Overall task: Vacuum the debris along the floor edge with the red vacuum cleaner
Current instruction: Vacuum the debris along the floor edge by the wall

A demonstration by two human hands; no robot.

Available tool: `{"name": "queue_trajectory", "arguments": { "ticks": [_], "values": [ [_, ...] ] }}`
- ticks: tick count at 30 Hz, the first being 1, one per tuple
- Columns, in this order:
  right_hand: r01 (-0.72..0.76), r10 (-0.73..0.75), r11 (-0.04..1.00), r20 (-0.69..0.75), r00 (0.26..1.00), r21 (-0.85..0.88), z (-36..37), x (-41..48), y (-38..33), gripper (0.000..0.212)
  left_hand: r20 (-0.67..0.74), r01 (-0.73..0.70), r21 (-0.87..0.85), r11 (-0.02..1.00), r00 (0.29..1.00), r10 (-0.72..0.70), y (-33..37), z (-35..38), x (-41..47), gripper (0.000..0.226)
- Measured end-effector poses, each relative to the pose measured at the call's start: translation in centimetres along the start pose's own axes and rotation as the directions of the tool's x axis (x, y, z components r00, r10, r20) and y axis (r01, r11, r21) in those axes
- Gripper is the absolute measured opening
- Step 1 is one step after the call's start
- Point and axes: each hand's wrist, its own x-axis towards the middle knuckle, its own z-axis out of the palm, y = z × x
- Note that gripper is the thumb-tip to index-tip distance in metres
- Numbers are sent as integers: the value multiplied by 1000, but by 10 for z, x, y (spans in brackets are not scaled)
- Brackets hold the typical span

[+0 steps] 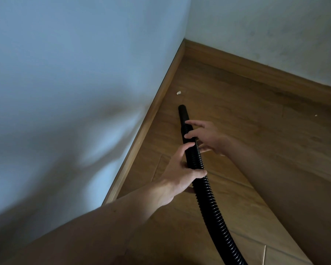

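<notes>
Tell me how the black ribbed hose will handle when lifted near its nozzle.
Probably floppy: the hose curves loosely behind the left hand, so it should sag and trail. The smooth nozzle looks rigid and should point where aimed. The ribs likely give grip.

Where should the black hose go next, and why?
Probably slide the nozzle a little forward, toward the skirting board. A white scrap lies on the floor just beyond its tip, not yet reached. The left hand grips the hose and the right hand rests straight fingers on it, so both can steer.
</notes>
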Motion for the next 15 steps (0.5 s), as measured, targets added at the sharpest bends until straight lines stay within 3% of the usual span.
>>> {"name": "queue_trajectory", "arguments": {
  "ticks": [8, 15],
  "values": [
    [0, -1, 1000, 63, 998, 21, -14, 10, -5, 56, 34, -14, 26, 1000, 999, 13, 2, -4, 13, 78],
    [7, -6, 1000, 97, 995, -6, -21, 23, -10, 54, 18, -3, -56, 998, 1000, 4, 7, 1, 23, 75]
  ]
}}
